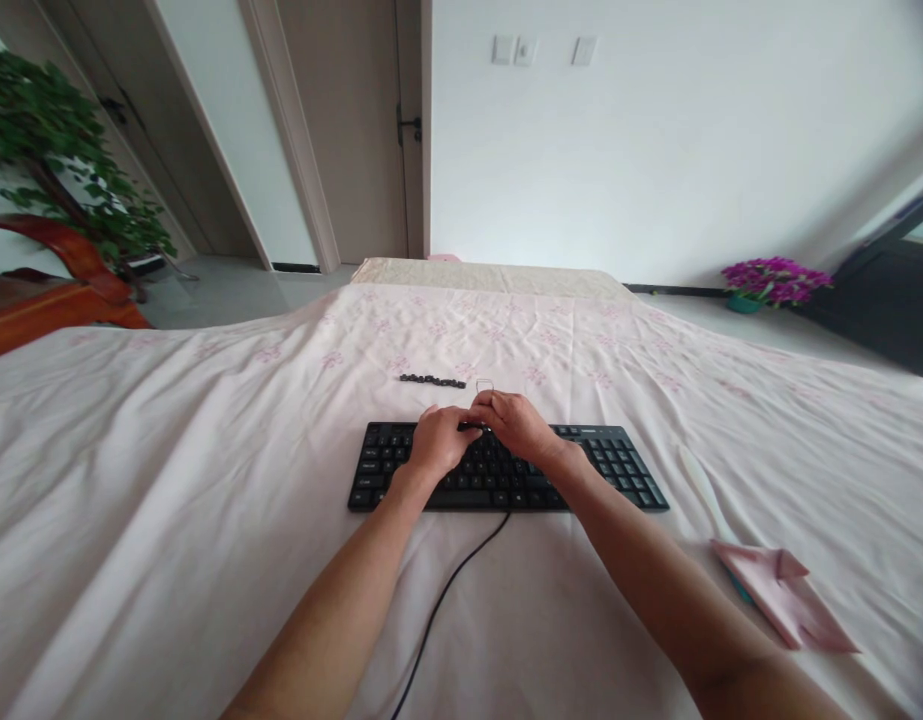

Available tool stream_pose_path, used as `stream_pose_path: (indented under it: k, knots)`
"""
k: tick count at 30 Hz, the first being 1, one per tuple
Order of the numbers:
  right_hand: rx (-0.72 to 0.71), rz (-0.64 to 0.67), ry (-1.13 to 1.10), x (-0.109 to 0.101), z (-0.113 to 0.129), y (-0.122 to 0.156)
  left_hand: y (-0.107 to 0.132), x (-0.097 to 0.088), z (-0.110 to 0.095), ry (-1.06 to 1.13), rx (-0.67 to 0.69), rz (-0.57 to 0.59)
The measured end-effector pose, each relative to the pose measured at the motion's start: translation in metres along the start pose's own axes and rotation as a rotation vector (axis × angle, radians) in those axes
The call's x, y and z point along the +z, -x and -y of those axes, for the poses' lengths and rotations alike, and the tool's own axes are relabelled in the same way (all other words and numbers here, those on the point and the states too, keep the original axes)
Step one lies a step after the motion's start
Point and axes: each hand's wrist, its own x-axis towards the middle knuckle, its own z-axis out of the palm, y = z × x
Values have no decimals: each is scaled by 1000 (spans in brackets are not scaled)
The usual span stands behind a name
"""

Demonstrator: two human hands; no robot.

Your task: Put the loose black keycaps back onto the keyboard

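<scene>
A black keyboard (461, 482) lies flat on the cloth, with its cable (446, 590) running toward me. My left hand (440, 440) rests over its upper rows, fingers bent and thumb pointing at the other hand; what lies between thumb and fingers is hidden. Pressed close beside it, my right hand (510, 422) is closed, and the thin wire loop of a keycap puller (485, 384) sticks out beyond its fingers. The puller's other end is covered. Beyond the keyboard, several loose black keycaps (432, 380) sit in a row.
A pale floral cloth (228, 480) covers the wide surface. On the right lie a white-handled brush (702, 488) and a folded pink cloth (791, 595). Farther off are a wooden chair (63, 285), a green plant (48, 140) and purple flowers (776, 280) by the wall.
</scene>
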Motion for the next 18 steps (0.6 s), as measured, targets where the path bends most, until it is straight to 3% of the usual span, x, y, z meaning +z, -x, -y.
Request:
stream_pose_path:
  k: [6, 18]
  knots:
    - [-8, -151, -168, 6, -15, 9, -2, 8, -10, -8, -50, -47]
    - [-149, -292, -153, 17, -20, 19, 1, 13, -15, -17, -20, -138]
